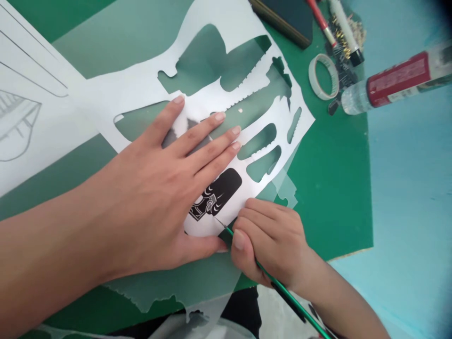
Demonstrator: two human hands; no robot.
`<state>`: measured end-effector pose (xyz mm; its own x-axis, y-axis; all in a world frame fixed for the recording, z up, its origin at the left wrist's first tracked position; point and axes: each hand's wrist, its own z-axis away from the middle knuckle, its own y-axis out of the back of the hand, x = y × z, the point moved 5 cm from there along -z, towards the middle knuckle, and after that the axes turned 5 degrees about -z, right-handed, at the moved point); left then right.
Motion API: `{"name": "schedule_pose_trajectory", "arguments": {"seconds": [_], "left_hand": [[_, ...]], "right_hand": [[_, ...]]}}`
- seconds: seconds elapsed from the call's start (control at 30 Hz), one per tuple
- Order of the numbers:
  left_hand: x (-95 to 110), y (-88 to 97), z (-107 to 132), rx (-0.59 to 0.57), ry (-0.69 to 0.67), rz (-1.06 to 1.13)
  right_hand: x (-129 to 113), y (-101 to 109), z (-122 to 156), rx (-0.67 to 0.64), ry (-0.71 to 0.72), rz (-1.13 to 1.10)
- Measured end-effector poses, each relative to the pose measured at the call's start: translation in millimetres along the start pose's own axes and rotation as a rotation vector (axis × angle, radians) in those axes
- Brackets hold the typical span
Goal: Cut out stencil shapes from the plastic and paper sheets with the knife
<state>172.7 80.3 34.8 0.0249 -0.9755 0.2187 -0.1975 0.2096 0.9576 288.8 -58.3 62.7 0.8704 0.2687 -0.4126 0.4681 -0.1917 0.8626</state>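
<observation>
My left hand (165,188) lies flat with fingers spread on a white paper sheet (233,28) that has several shapes cut out of it. It presses the sheet onto a green cutting mat (332,188). My right hand (271,245) is closed round a thin green craft knife (282,289). The blade tip touches the paper beside a black printed figure (221,190), just below my left fingers.
A roll of tape (324,76), pens (344,28), a dark case (286,19) and a lying bottle with a red label (395,82) sit at the upper right. Another sheet with line drawings (24,108) lies at the left. Translucent film (183,282) underlies the paper.
</observation>
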Motion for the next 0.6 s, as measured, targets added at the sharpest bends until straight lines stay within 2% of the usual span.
{"name": "schedule_pose_trajectory", "arguments": {"seconds": [0.13,0.3,0.6], "left_hand": [[-0.1,-0.6,0.8,-0.006,0.001,-0.010],[0.1,-2.1,-1.5,-0.004,-0.005,-0.008],[0.0,0.5,-0.3,-0.002,0.003,0.029]], "right_hand": [[1.5,2.5,-0.3,-0.011,0.001,-0.040],[6.4,6.5,-0.8,0.024,-0.070,-0.220],[2.5,2.3,-0.2,-0.015,-0.019,-0.075]]}}
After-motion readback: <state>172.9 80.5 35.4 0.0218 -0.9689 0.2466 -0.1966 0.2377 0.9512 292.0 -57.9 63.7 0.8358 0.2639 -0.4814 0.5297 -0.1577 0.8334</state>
